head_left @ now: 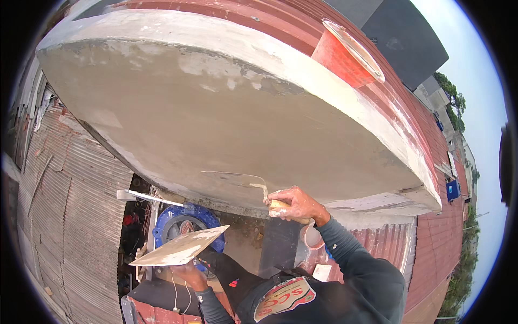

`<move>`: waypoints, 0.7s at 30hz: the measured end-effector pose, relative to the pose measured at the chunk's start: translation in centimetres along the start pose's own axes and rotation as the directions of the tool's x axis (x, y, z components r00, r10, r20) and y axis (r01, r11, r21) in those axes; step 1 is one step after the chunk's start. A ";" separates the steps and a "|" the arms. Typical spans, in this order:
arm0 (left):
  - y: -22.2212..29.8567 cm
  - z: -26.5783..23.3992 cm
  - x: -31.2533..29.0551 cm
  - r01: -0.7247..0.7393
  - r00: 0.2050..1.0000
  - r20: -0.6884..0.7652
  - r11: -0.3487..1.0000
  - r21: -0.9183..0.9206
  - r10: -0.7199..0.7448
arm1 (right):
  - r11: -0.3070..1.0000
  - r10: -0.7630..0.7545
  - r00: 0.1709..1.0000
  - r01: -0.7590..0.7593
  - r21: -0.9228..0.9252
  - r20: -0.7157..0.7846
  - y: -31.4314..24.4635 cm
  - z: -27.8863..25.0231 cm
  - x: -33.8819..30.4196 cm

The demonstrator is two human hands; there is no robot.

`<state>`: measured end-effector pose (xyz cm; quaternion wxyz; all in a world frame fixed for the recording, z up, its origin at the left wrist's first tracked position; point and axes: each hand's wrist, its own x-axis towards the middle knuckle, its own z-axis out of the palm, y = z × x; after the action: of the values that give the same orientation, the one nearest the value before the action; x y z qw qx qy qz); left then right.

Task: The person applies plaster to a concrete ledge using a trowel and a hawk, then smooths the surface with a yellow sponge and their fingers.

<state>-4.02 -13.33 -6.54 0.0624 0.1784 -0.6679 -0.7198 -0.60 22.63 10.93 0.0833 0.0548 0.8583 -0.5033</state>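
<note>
My right hand (302,204) is closed around the pale, worn handle of a plastering trowel (258,186). The trowel's thin blade lies along the lower part of a grey-brown plastered wall (205,119), seen nearly edge on. Lower left, my left hand (191,274) grips a flat plaster board (181,248) from beneath, so most of its fingers are hidden. White and cream smears mark the board's top. The wall's surface is mostly smooth, with lighter patches close to its upper edge.
An orange-red bucket (348,54) stands on the wall's whitish ledge, beside red roof sheets (259,21). Below are a blue round tub (167,218), a smaller pail (312,236) and a dark panel (278,245). Corrugated roofing (70,183) spreads along the left, past a gap.
</note>
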 end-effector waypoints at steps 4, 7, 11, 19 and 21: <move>10.2 4.7 -1.4 -0.207 0.967 0.136 0.975 -0.080 0.217 | 1.000 -0.026 0.988 0.024 -0.019 -0.150 -1.5 -5.1 -12.5; 15.1 7.4 -1.7 -0.441 0.849 0.286 0.894 -0.079 0.444 | 0.988 -0.087 0.876 0.138 0.073 -0.475 -1.9 -6.6 -20.9; 24.8 12.1 -6.1 -0.576 0.690 0.457 0.808 -0.122 0.561 | 0.963 0.142 0.704 0.063 0.261 -0.695 -1.0 -6.8 -29.7; 32.2 16.2 -12.4 -0.862 0.204 0.663 0.453 -0.226 0.720 | 0.869 0.338 0.477 0.174 0.464 -0.811 2.1 -2.2 -36.9; 32.0 17.7 -14.3 -0.895 0.116 0.705 0.381 -0.232 0.700 | 0.838 0.385 0.417 0.215 0.502 -0.823 3.1 -1.2 -38.1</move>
<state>-1.56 4.82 28.19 0.1559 -0.5002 -0.7034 -0.4804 37.16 24.79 16.39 -0.3832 0.3831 0.5826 -0.6057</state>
